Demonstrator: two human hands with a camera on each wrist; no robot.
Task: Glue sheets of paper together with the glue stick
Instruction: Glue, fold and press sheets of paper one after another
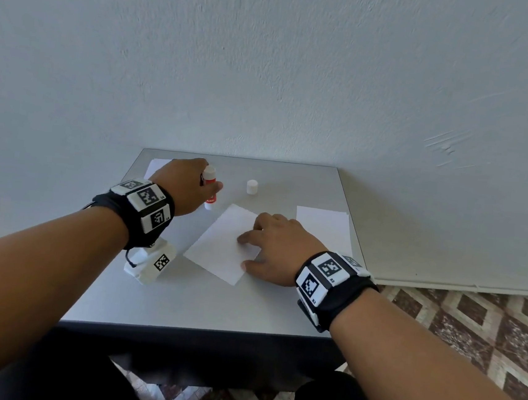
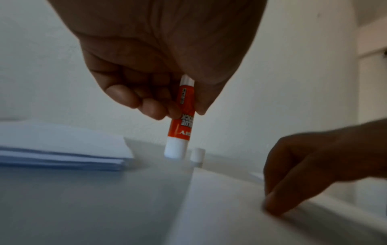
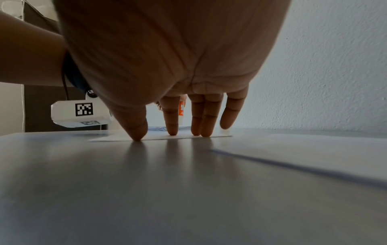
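Left hand (image 2: 159,69) round glue stick (image 2: 182,116), seemingly upright.

Cap (image 1: 252,186) right of glue stick (image 1: 209,188)

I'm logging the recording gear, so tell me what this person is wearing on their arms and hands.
Both forearms are bare, with no sleeves or gloves. Each wrist carries a black strap fitted with white blocks printed with black square-pattern markers. A white camera housing with another marker hangs under the left wrist, with a thin black cord. No rings are discernible on the hands.
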